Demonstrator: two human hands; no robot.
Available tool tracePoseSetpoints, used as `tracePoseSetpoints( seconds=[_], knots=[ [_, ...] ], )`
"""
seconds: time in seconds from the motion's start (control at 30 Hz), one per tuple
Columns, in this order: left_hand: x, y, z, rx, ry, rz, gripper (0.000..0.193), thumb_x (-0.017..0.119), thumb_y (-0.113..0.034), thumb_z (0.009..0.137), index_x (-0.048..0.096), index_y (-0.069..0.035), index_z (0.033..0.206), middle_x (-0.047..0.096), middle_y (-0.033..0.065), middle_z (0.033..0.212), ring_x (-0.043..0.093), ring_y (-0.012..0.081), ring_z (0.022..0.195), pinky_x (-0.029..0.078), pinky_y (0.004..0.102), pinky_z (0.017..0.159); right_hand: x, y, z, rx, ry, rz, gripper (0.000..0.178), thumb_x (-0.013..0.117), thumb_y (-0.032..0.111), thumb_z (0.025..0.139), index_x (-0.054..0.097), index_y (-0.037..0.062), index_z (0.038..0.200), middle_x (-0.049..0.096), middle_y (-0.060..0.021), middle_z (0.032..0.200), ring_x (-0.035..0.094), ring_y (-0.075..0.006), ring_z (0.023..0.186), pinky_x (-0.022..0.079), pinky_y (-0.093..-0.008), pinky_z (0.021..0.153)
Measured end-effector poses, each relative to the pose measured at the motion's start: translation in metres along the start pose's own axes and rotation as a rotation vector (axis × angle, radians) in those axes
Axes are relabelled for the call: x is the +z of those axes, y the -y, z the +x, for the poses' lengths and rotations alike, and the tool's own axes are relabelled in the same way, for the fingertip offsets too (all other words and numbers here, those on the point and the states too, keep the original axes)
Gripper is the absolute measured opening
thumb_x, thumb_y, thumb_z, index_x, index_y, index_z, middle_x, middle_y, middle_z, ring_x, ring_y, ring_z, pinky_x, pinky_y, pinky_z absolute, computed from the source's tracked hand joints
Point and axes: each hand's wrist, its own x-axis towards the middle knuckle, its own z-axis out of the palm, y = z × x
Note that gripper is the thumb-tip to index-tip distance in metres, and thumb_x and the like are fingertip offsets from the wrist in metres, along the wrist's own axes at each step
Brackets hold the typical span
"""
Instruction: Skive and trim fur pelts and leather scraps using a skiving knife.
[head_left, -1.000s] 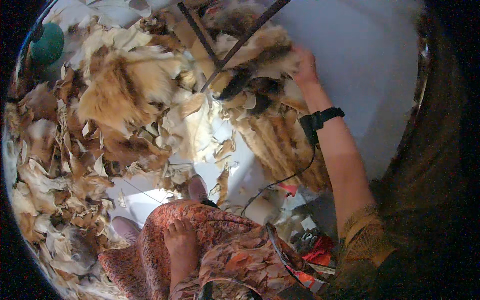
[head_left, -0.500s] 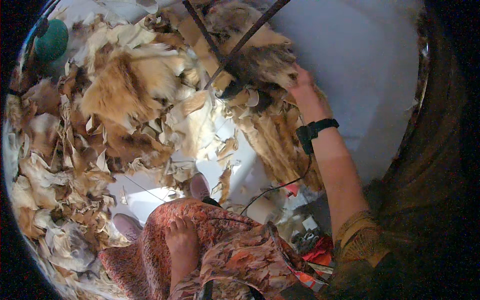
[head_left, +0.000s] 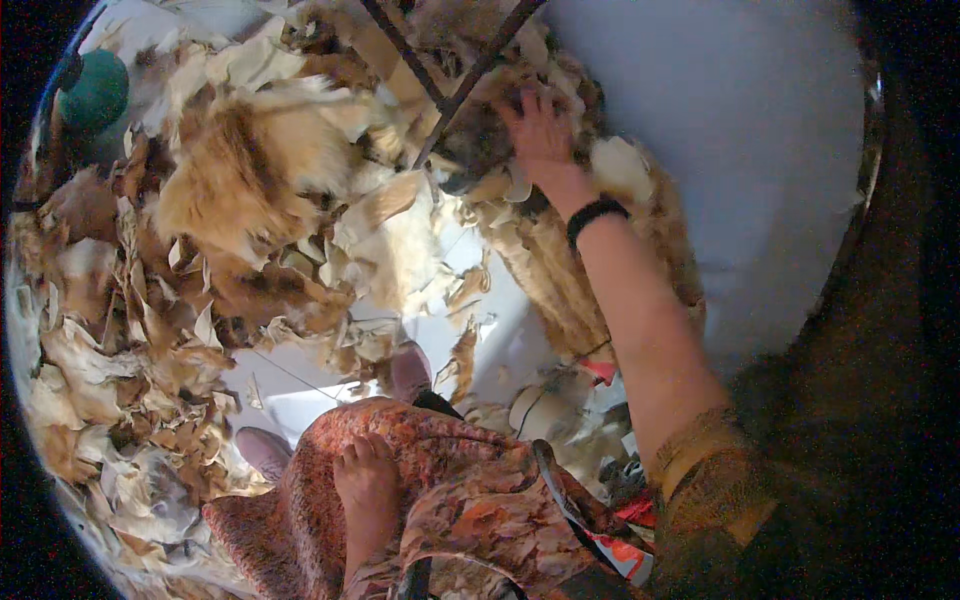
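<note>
My right hand (head_left: 540,130) reaches far forward and lies on a grey-brown fur piece (head_left: 480,125), palm down, fingers spread and partly sunk in the hair. A pale, skin-like flap (head_left: 622,168) shows just right of that wrist, which wears a black band (head_left: 598,216). Under and nearer than the hand hang long tan fur strips (head_left: 545,275). My left hand (head_left: 368,488) rests on the reddish patterned cloth (head_left: 455,455) over my lap, its fingers laid out and holding nothing.
Heaped fur and hide scraps (head_left: 130,300) cover the left side, with a large tan pelt (head_left: 255,175) on top. A green round object (head_left: 93,90) stands far left. Dark crossing bars (head_left: 445,100) are ahead. A pale surface (head_left: 740,170) lies to the right.
My right hand has moved left from the fur piece's right edge onto its top, and its fingers have spread. The pale flap has come into sight. My left hand stays put.
</note>
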Motion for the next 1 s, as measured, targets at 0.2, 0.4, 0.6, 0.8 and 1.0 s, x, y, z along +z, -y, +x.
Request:
tracePoseSetpoints(
  seconds=[0.2,0.4,0.6,0.8,1.0],
  knots=[
    [-0.004,-0.006,0.014,-0.007,-0.006,-0.031,0.031,0.056,-0.013,0.076,0.057,0.002,0.103,0.059,0.0164,0.098,0.061,0.0277,0.085,0.050,0.0385,0.067,0.079,-0.072,0.045,0.244,0.459,0.107,0.033,0.051,0.017,0.083,0.059,0.0093,0.114,0.063,-0.0171,0.106,0.062,-0.0330,0.095,0.051,-0.0421,0.078],
    [0.005,-0.009,0.020,0.007,0.005,-0.019,0.032,0.056,-0.012,0.076,0.058,0.002,0.105,0.059,0.0180,0.105,0.061,0.0280,0.088,0.050,0.0386,0.067,0.090,-0.084,0.053,0.205,0.311,0.107,0.055,0.060,0.028,0.075,0.052,0.0064,0.124,0.049,-0.0236,0.125,0.039,-0.0439,0.122,0.030,-0.0546,0.103],
    [0.024,-0.003,0.019,0.070,-0.086,-0.012,0.031,0.057,-0.013,0.075,0.059,0.001,0.104,0.060,0.0156,0.096,0.061,0.0275,0.083,0.050,0.0387,0.065,0.095,-0.028,0.086,0.417,-0.261,0.313,0.046,0.067,0.012,0.072,0.054,0.0069,0.116,0.059,-0.0219,0.104,0.056,-0.0415,0.098,0.046,-0.0469,0.086],
    [0.014,-0.006,0.019,0.044,-0.115,0.021,0.027,0.057,-0.014,0.076,0.059,0.000,0.098,0.058,0.0131,0.090,0.060,0.0261,0.079,0.050,0.0384,0.064,0.042,-0.031,0.065,0.236,-0.074,0.908,0.054,0.069,0.015,0.072,0.050,0.0070,0.122,0.059,-0.0179,0.109,0.059,-0.0336,0.098,0.048,-0.0397,0.085],
    [0.020,-0.012,0.016,0.002,-0.101,0.045,0.023,0.056,-0.016,0.076,0.059,-0.001,0.094,0.058,0.0118,0.089,0.060,0.0241,0.077,0.050,0.0359,0.066,0.011,-0.051,-0.064,0.775,-0.156,1.131,0.049,0.066,0.012,0.079,0.049,0.0055,0.125,0.058,-0.0105,0.112,0.057,-0.0203,0.103,0.047,-0.0283,0.085]
  ],
)
